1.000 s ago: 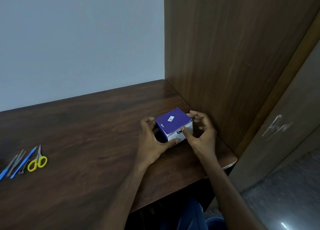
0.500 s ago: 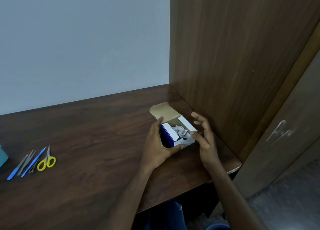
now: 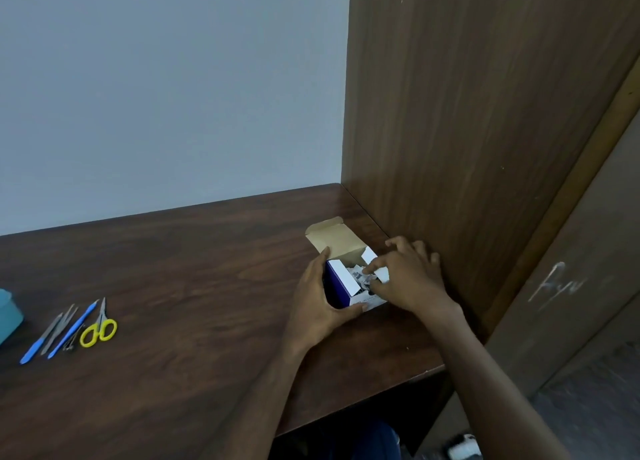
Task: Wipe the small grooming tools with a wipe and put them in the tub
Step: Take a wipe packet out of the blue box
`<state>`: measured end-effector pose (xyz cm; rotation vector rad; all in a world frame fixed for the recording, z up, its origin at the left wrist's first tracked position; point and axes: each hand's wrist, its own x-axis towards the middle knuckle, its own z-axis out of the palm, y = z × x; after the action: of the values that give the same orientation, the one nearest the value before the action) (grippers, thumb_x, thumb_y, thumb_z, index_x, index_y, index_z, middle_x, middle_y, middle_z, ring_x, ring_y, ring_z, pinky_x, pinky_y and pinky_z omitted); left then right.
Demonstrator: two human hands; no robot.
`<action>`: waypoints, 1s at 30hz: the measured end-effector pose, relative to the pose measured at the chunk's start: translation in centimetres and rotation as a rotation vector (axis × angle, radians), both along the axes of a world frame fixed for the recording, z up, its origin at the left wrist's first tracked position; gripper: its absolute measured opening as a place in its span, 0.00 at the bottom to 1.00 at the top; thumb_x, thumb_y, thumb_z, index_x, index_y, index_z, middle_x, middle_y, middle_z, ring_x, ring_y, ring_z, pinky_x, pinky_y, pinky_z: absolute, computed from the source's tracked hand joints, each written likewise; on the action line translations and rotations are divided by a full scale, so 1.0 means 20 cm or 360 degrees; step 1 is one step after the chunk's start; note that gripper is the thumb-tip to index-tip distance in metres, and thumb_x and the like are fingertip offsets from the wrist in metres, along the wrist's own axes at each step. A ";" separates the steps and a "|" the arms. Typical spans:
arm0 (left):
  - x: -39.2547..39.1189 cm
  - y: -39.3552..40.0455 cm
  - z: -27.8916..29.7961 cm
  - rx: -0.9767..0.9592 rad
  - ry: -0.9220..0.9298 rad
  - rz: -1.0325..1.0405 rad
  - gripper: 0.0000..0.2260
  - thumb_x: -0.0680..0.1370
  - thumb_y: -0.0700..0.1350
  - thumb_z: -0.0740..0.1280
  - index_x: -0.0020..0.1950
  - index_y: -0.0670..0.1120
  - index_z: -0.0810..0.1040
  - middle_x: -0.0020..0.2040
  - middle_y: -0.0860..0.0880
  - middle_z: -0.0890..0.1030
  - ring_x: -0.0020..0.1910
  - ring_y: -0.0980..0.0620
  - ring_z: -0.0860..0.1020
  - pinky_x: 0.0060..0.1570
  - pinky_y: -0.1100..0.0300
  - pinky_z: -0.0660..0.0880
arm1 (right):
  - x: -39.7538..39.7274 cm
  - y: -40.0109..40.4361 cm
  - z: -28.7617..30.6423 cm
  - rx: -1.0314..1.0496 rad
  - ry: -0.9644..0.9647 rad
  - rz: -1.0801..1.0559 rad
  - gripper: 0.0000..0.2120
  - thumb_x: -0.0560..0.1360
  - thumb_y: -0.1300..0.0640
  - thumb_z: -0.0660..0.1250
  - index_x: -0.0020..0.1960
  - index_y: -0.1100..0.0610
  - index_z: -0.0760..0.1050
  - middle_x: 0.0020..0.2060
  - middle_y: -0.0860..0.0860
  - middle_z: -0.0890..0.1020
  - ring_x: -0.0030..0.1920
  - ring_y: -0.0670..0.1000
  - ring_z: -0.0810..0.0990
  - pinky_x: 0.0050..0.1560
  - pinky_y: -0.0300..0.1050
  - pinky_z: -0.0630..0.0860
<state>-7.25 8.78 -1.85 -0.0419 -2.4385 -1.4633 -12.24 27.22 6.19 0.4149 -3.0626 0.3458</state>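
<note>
Grooming tools lie in a small row at the far left of your bench (image 3: 194, 286), well apart from both your hands. Leftmost of all, cut by the picture's edge, is the teal tub (image 3: 8, 312), just beside the row. Next come a blue-handled tool (image 3: 34, 347), grey tweezers (image 3: 57, 328), a second blue-handled tool (image 3: 74, 328) and, at the right end of the row, yellow-handled scissors (image 3: 98, 329), all flat on the wood with their tips pointing away from you.

Move right across the bare wood and you reach your left hand (image 3: 317, 303). Its grip is clamped on the near left side of the small blue and white box (image 3: 341, 281), thumb along the front edge, fingers up the left wall. The box stands open, its brown flap (image 3: 332, 237) folded back toward the wall. Inside you can see crumpled white packets (image 3: 358, 276), too small to tell apart.

Your right hand (image 3: 408, 276) is over the box's right side, fingers and thumb drawn together in a pinch at the packets; whether anything is actually held, you cannot tell. To the right stands a tall wooden panel (image 3: 467, 113).
</note>
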 end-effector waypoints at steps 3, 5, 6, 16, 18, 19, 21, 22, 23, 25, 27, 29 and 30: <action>0.00 0.00 0.00 -0.0033 -0.0002 -0.0016 0.57 0.62 0.65 0.84 0.84 0.60 0.58 0.81 0.59 0.68 0.78 0.56 0.70 0.75 0.46 0.73 | -0.02 -0.09 0.08 0.0309 -0.0029 0.0039 0.24 0.74 0.44 0.76 0.70 0.37 0.78 0.76 0.49 0.69 0.76 0.59 0.64 0.75 0.65 0.62; 0.00 0.00 0.01 -0.0032 -0.0018 -0.0032 0.57 0.62 0.65 0.84 0.85 0.60 0.57 0.82 0.59 0.67 0.79 0.56 0.69 0.76 0.45 0.73 | -0.03 -0.14 0.10 0.0435 -0.0011 0.0037 0.25 0.74 0.47 0.77 0.70 0.41 0.79 0.74 0.50 0.71 0.75 0.60 0.67 0.74 0.65 0.64; 0.01 0.00 0.01 -0.0032 -0.0022 -0.0032 0.58 0.62 0.65 0.84 0.85 0.60 0.57 0.82 0.59 0.67 0.79 0.56 0.68 0.76 0.45 0.72 | -0.03 -0.15 0.09 0.0468 0.0009 0.0028 0.24 0.74 0.47 0.77 0.69 0.42 0.79 0.73 0.50 0.72 0.74 0.60 0.67 0.73 0.65 0.64; 0.01 -0.01 0.00 0.0025 0.0049 -0.0020 0.56 0.62 0.65 0.85 0.84 0.59 0.60 0.79 0.62 0.69 0.77 0.60 0.70 0.75 0.50 0.73 | 0.04 -0.04 -0.16 -0.0999 0.0601 0.0018 0.10 0.81 0.53 0.72 0.60 0.49 0.87 0.65 0.46 0.81 0.65 0.50 0.78 0.61 0.46 0.75; 0.01 -0.01 0.00 0.0022 0.0088 -0.0032 0.54 0.63 0.64 0.85 0.83 0.62 0.61 0.79 0.63 0.69 0.77 0.60 0.70 0.74 0.49 0.74 | 0.07 -0.02 -0.21 -0.1644 0.0651 -0.0058 0.08 0.82 0.55 0.72 0.58 0.53 0.87 0.59 0.44 0.84 0.59 0.46 0.83 0.56 0.41 0.79; 0.01 -0.01 0.00 0.0018 0.0105 -0.0043 0.53 0.63 0.63 0.85 0.82 0.63 0.61 0.79 0.64 0.68 0.77 0.59 0.70 0.74 0.49 0.75 | 0.08 -0.02 -0.23 -0.1915 0.0619 -0.0144 0.07 0.83 0.56 0.71 0.58 0.53 0.86 0.56 0.45 0.86 0.57 0.46 0.85 0.55 0.40 0.80; 0.01 -0.01 0.01 0.0017 0.0134 -0.0050 0.50 0.64 0.60 0.86 0.81 0.61 0.63 0.77 0.63 0.70 0.75 0.58 0.72 0.72 0.50 0.77 | 0.09 0.00 -0.28 -0.2378 0.0502 -0.0349 0.05 0.84 0.57 0.69 0.53 0.50 0.84 0.49 0.45 0.88 0.52 0.48 0.86 0.48 0.43 0.81; 0.01 -0.01 0.00 0.0028 0.0148 -0.0051 0.48 0.64 0.58 0.86 0.79 0.60 0.65 0.76 0.62 0.72 0.74 0.58 0.74 0.69 0.51 0.79 | 0.08 0.01 -0.30 -0.2550 0.0452 -0.0441 0.06 0.84 0.57 0.68 0.51 0.49 0.82 0.46 0.45 0.87 0.48 0.48 0.87 0.44 0.44 0.80; 0.01 -0.01 0.00 0.0039 0.0149 -0.0042 0.46 0.64 0.57 0.87 0.76 0.59 0.67 0.73 0.61 0.74 0.71 0.58 0.76 0.67 0.52 0.80 | 0.08 0.02 -0.32 -0.2675 0.0412 -0.0513 0.06 0.85 0.58 0.68 0.50 0.50 0.80 0.43 0.45 0.87 0.43 0.47 0.87 0.40 0.44 0.79; 0.00 0.00 0.00 0.0045 0.0124 -0.0007 0.43 0.63 0.56 0.87 0.70 0.59 0.66 0.70 0.60 0.76 0.68 0.59 0.77 0.65 0.55 0.80 | 0.08 0.05 -0.33 -0.2831 0.0357 -0.0563 0.07 0.85 0.58 0.67 0.48 0.51 0.78 0.39 0.45 0.85 0.37 0.45 0.85 0.37 0.41 0.79; 0.00 0.00 -0.01 0.0066 0.0111 0.0009 0.42 0.63 0.56 0.88 0.67 0.59 0.65 0.68 0.59 0.77 0.67 0.61 0.78 0.64 0.59 0.80 | 0.10 0.06 -0.32 -0.2925 0.0320 -0.0511 0.08 0.85 0.60 0.66 0.47 0.53 0.77 0.37 0.46 0.83 0.35 0.46 0.85 0.36 0.39 0.80; 0.00 0.00 0.00 0.0082 0.0114 -0.0008 0.42 0.63 0.54 0.88 0.67 0.58 0.65 0.70 0.60 0.76 0.66 0.62 0.78 0.64 0.62 0.79 | 0.13 0.05 -0.31 -0.2937 0.0301 -0.0410 0.07 0.84 0.61 0.67 0.47 0.55 0.78 0.37 0.49 0.84 0.37 0.47 0.85 0.38 0.39 0.82; 0.00 0.00 0.00 0.0083 0.0121 -0.0017 0.42 0.63 0.54 0.88 0.67 0.58 0.65 0.71 0.60 0.76 0.67 0.63 0.78 0.64 0.63 0.79 | 0.14 0.04 -0.32 -0.2911 0.0297 -0.0358 0.06 0.84 0.62 0.67 0.48 0.56 0.78 0.39 0.51 0.85 0.39 0.48 0.86 0.39 0.39 0.82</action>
<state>-7.22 8.83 -1.88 -0.0977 -2.3422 -1.5012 -9.53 28.09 -0.14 -0.0528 -1.4377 2.3188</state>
